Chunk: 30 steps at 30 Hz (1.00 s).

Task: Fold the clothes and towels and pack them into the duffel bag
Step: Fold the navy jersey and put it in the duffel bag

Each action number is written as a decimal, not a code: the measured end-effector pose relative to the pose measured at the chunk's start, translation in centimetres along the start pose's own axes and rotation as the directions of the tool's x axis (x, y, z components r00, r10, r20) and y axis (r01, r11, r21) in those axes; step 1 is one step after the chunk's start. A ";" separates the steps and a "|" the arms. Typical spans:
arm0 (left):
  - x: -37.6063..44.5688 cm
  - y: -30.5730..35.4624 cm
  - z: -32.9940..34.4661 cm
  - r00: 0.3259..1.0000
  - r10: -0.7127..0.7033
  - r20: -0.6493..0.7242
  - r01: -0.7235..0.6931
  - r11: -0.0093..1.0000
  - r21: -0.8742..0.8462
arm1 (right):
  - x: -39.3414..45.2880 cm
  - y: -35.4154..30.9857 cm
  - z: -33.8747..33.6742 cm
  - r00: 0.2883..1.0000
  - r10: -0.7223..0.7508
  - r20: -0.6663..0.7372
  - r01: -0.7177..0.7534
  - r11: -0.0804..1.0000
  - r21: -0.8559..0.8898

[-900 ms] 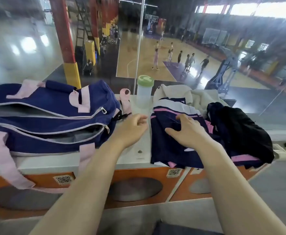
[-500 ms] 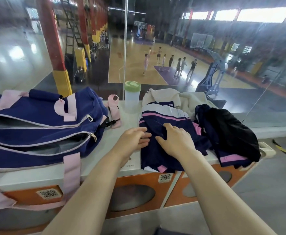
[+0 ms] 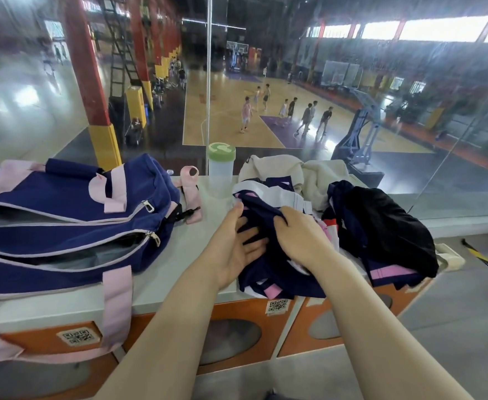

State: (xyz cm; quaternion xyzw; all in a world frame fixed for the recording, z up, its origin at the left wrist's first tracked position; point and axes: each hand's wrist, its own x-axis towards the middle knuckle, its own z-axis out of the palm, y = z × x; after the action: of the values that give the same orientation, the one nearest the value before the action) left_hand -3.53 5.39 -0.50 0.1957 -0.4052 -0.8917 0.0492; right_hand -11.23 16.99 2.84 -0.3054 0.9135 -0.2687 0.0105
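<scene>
Between the two hands, on the grey ledge [image 3: 179, 272], I see the navy garment [image 3: 277, 272] bunched; the right hand [image 3: 300, 238] curls its fingers over the upper fold, gripping it; the left hand [image 3: 234, 249] lies open, straight fingers pressed against the cloth's side; left of that hand sits the unzipped duffel bag [image 3: 63, 215]; right of the grip lie black clothes [image 3: 387, 223].

A green-lidded bottle [image 3: 221, 170] stands on the counter [image 3: 161, 272]; basketball court [image 3: 265, 122] beyond.
</scene>
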 end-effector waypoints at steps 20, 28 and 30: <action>-1.6 0.4 -3.0 0.929 0.147 -0.340 -0.048 0.958 0.284 | 1.7 1.5 2.3 0.912 0.406 0.065 -0.409 0.882 0.234; -3.1 1.4 -4.3 0.946 0.154 -0.285 -0.061 0.949 0.310 | 2.7 0.2 2.9 0.957 0.288 0.043 -0.289 0.956 0.047; -3.3 1.3 -4.7 0.947 0.159 -0.281 -0.064 0.946 0.319 | 2.3 -0.5 3.6 0.972 0.236 0.005 -0.232 0.958 -0.169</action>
State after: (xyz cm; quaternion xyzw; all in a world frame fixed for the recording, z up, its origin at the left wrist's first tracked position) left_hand 1.21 2.04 -1.27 0.3115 -0.5364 -0.7734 0.1307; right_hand -12.21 13.60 0.29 -0.1982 0.9624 -0.1838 0.0280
